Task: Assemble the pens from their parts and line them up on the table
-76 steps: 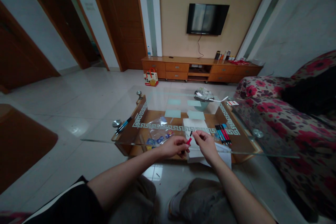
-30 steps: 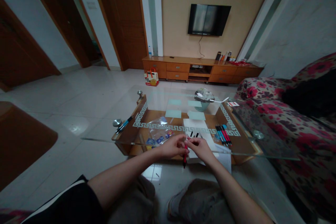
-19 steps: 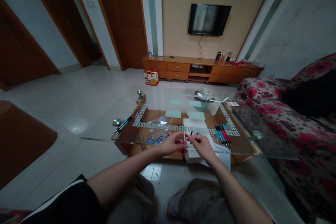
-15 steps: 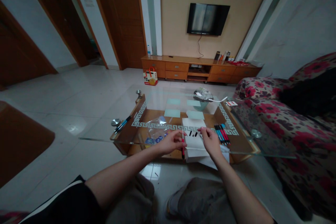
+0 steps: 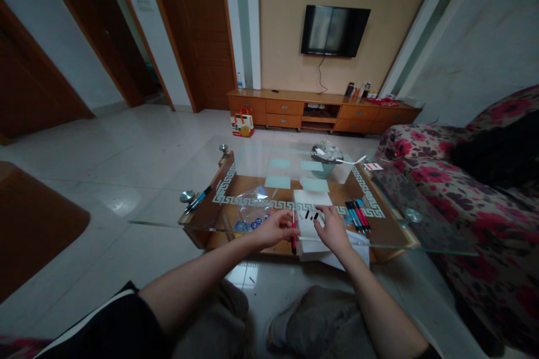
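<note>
The flowery sofa [image 5: 438, 174] runs off the right edge of the view, and the glass table [image 5: 227, 182] sits where it was 2.5 seconds ago. The plastic bag [image 5: 252, 208] on it is partly hidden behind the left arm, and the white box [image 5: 311, 241] is partly covered by the right hand [image 5: 332, 228]. Big change is the hands: earlier they were together over the red pen [image 5: 293, 244], now they're apart, with the pen just in the left hand [image 5: 278, 229]. Right one was a bit further right half a second ago and is now by the small black pieces [image 5: 306, 215] on the box. The left thumb and fingers are pinched around the pen, which stands roughly upright in front of the box's left side, white part on top, its middle hidden by the grip. The right thumb and index finger are spread moderately, one black piece showing in the gap; can't tell if they touch it, and the other fingers are tucked out of sight. More pens [image 5: 359, 216] lie in a row to the right. There's a tinier speck between the black pieces, too small to make out.
</note>
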Available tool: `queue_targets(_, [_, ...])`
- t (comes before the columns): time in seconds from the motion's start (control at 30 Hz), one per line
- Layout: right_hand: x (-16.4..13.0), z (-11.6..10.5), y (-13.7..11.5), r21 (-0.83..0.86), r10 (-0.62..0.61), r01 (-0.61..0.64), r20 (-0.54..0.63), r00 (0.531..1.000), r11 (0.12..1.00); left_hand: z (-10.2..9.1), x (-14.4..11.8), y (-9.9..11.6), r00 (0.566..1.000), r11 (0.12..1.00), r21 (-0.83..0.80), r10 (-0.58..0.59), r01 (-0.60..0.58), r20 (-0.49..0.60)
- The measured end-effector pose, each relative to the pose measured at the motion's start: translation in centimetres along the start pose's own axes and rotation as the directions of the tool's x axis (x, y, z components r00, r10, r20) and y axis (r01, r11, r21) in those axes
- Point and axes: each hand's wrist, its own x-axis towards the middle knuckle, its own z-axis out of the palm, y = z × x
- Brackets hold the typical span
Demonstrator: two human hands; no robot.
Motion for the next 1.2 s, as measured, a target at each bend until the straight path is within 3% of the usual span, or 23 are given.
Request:
queue_targets(0.7, [0.1, -0.5, -2.5, -0.090, -0.096, 0.087, -0.108, 0.989, 0.992, -0.1, 0.0, 0.0, 1.000, 0.999, 0.053, -0.012, 0.012, 0.001])
queue_targets(1.07, [-0.2, -0.4, -1.9, -0.195, -0.001, -0.007, -0.043, 0.999, 0.981, -0.1, -0.1, 0.0, 1.000, 0.997, 0.071, -0.029, 0.029, -0.004])
queue_targets(1.2, [-0.1, -0.8, -2.7, -0.177, -0.014, 0.001, -0.073, 0.997, 0.984, -0.1, 0.0, -0.1, 0.999, 0.997, 0.068, -0.032, 0.033, -0.015])
